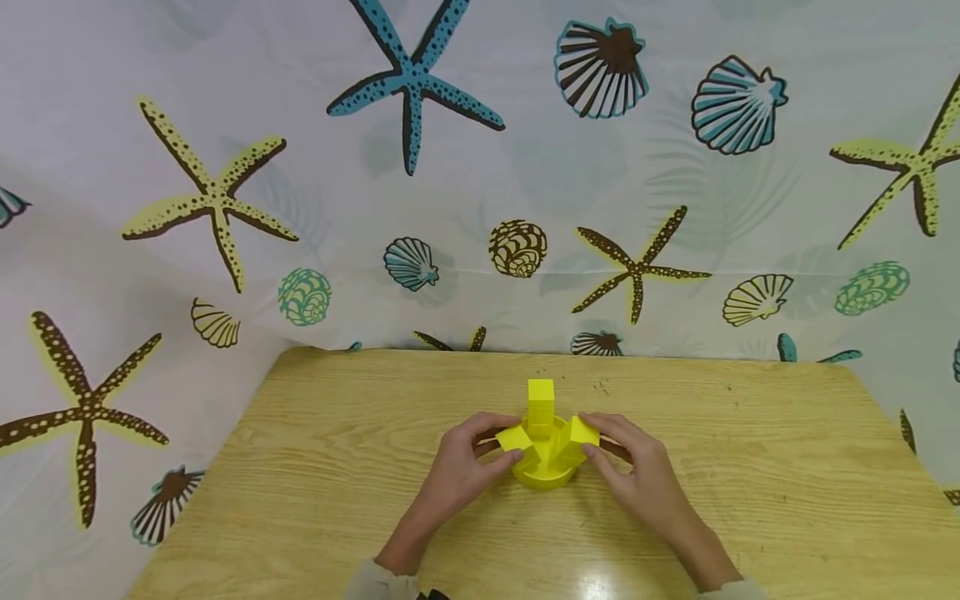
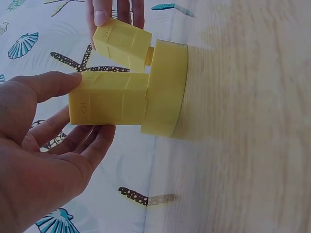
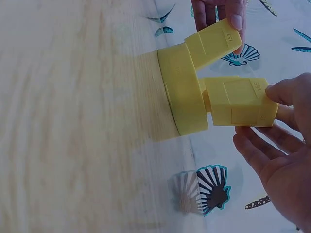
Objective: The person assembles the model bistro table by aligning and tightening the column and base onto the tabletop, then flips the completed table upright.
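Note:
On the wooden table sits a round yellow base [image 1: 545, 481], like a shallow dish, with three boxy yellow blocks standing in it. My left hand [image 1: 459, 471] pinches the left block [image 1: 514, 439] between thumb and fingers; embossed digits mark this block [image 2: 108, 99] in the left wrist view. The right block [image 1: 583, 432] is held likewise by my right hand [image 1: 641, 471]. In the right wrist view, a narrow neck shows between that block [image 3: 241, 102] and the base [image 3: 184, 92]. At the back, the third block [image 1: 541, 392] stands upright, untouched by either hand. Both held blocks lean outward.
Light wood tabletop [image 1: 337, 467] spreads around the base on all sides. A white cloth [image 1: 465, 317] printed with starfish and shells hangs behind the table's back edge and along its left and right sides.

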The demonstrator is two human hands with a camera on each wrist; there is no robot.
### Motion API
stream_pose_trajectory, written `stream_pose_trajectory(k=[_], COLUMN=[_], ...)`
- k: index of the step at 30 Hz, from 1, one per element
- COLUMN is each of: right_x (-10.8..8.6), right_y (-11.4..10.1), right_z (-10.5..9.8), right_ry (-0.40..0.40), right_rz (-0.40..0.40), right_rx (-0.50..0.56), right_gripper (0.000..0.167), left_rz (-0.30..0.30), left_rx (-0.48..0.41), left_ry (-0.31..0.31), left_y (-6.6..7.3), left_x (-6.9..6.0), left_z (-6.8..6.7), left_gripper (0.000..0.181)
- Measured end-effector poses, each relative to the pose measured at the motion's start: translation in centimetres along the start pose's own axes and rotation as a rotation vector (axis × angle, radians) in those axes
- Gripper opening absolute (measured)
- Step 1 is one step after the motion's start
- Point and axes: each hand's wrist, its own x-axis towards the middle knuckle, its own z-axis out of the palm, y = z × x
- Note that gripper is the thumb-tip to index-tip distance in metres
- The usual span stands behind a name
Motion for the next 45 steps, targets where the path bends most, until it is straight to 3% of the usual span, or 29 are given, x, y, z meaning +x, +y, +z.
stream_pose_trajectory(k=[16,27,34,40,45], right_x=[0.1,0.3,0.6,1.0,1.2], right_y=[-0.4,-0.5,-0.5,-0.5,-0.4], right_z=[0.0,-1.4,-1.9,-2.1,-2.1], right_ry=[0.008,-0.163,-0.208,-0.258,-0.251], right_rz=[0.058,0.041,0.009,0.059,0.108], right_rx=[0.032,0.103,0.130,0.193,0.218], right_gripper=[0.042,0.045,0.040,0.037,0.035], left_rz=[-0.006,-0.005,-0.012,-0.020,-0.025], left_rx=[-0.021,-0.053,-0.072,-0.060,-0.058], left_ry=[0.010,0.009,0.011,0.006,-0.003], left_y=[-0.1,0.0,-0.2,-0.2,-0.2], left_x=[0.1,0.0,0.0,0.0,0.0], left_z=[0.0,-0.1,-0.1,-0.1,-0.2], left_gripper=[0.039,0.038,0.037,0.038,0.039])
